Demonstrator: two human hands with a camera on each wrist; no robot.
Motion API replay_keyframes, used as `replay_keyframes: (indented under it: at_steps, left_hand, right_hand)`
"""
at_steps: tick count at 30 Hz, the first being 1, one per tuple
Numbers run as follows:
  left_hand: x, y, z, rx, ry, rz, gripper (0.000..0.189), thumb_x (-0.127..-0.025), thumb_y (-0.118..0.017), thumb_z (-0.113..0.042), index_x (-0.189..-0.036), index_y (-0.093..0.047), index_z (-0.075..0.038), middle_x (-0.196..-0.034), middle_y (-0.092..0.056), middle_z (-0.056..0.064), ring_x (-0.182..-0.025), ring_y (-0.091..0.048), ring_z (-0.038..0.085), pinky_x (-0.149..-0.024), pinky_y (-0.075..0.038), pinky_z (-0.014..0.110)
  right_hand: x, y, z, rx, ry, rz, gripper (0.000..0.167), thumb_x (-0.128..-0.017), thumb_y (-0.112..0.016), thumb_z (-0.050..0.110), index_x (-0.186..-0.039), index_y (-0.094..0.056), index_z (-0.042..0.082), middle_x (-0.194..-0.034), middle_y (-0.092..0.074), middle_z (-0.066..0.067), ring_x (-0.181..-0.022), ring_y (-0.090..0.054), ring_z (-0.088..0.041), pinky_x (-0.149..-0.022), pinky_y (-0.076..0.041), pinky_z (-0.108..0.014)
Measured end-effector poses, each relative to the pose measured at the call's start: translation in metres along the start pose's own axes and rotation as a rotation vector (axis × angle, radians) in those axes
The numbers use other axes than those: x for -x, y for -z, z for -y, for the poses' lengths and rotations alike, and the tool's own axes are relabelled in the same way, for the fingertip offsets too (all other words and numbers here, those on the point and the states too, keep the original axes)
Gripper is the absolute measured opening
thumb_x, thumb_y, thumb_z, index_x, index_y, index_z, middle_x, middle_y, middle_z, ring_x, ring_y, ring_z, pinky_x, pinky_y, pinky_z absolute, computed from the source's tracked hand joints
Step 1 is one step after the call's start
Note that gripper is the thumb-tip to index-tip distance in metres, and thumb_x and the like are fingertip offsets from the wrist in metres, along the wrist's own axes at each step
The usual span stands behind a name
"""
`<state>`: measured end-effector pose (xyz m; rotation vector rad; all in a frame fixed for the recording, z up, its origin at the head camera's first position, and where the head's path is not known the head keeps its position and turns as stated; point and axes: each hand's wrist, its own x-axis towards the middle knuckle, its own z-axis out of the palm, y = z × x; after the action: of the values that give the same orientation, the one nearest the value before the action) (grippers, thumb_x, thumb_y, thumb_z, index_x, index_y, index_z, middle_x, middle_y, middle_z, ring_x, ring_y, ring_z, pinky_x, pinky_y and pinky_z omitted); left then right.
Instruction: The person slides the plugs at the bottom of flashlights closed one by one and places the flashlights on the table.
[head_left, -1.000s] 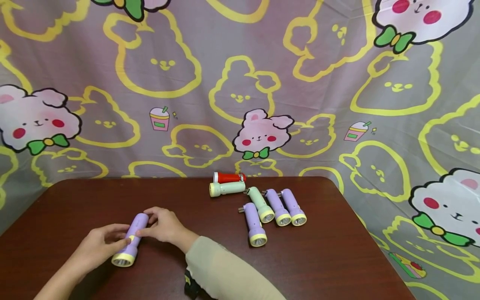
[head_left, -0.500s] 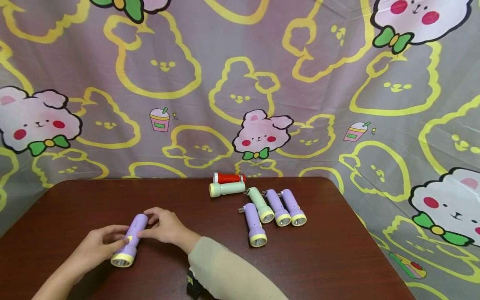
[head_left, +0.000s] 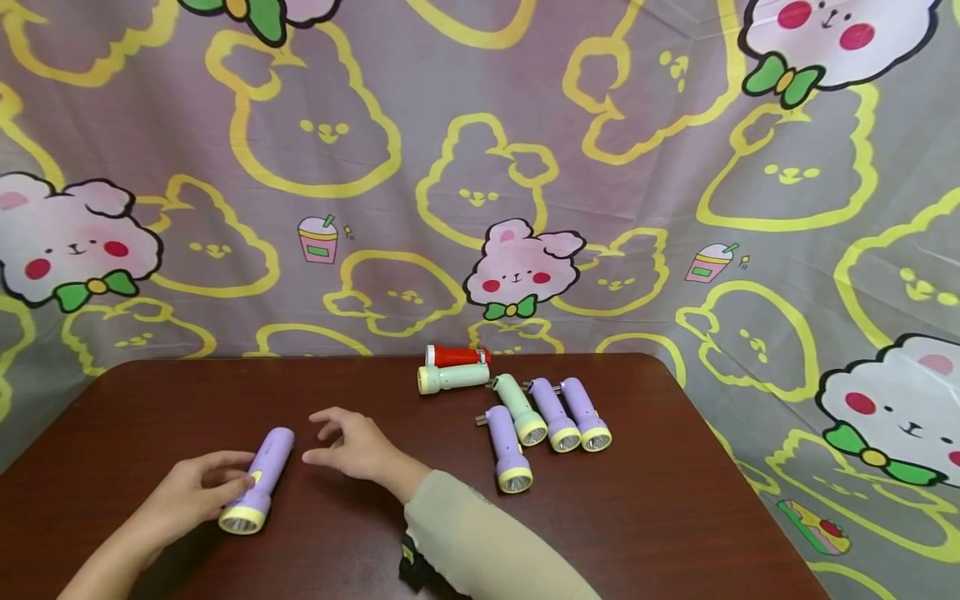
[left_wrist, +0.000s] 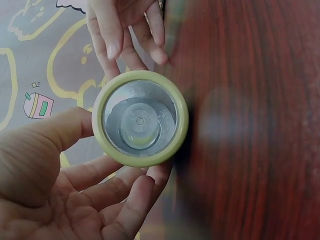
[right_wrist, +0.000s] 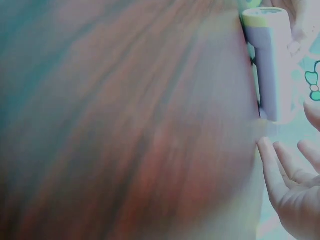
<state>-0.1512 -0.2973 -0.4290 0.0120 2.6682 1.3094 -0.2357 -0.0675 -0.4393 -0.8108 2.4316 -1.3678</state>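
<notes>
A purple flashlight (head_left: 272, 460) with a yellow rim lies at the left of the table, its lens end toward me. My left hand (head_left: 197, 490) holds it near the head, thumb by the yellow switch and fingers along the far side. In the left wrist view the flashlight's lens (left_wrist: 140, 120) faces the camera, between thumb and fingers. To the right of the flashlight, my right hand (head_left: 358, 446) is apart from it, fingers loosely bent and holding nothing. The right wrist view shows the flashlight's body (right_wrist: 270, 70) beyond the right hand's spread fingers (right_wrist: 272, 172).
Several more flashlights lie right of centre: a front purple one (head_left: 508, 450), a pale green one (head_left: 519, 408), and two purple ones beside it. Behind, another green flashlight (head_left: 453, 377) lies against a red one (head_left: 457, 357). A patterned curtain (head_left: 405, 200) hangs behind the brown table (head_left: 622, 533).
My right hand has let go of the purple flashlight and drawn back to the right. The left hand still holds it, nearly in the same place.
</notes>
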Motion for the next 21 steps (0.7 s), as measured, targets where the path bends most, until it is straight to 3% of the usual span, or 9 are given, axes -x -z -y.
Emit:
replay_keyframes:
  at_steps: [10, 21]
  left_hand:
    - [0.000, 0.000, 0.004, 0.019, -0.017, 0.002, 0.052, -0.099, -0.060, -0.019, -0.137, -0.047, 0.014, -0.112, -0.069, 0.020, -0.084, -0.060, 0.000, -0.068, -0.054, 0.028]
    - [0.000, 0.001, 0.001, 0.010, -0.025, 0.001, 0.051, -0.099, -0.059, -0.018, -0.136, -0.046, 0.014, -0.111, -0.070, 0.019, -0.082, -0.059, 0.000, -0.067, -0.052, 0.028]
  right_hand:
    - [0.012, 0.027, -0.011, 0.007, 0.033, -0.006, 0.051, -0.088, -0.077, 0.018, -0.135, -0.058, 0.009, -0.115, -0.069, -0.013, -0.085, -0.068, -0.007, -0.068, -0.051, -0.014]
    - [0.028, 0.054, -0.013, 0.039, 0.088, -0.026, 0.049, -0.091, -0.074, 0.020, -0.136, -0.057, 0.012, -0.122, -0.066, -0.015, -0.099, -0.068, -0.018, -0.085, -0.053, -0.020]
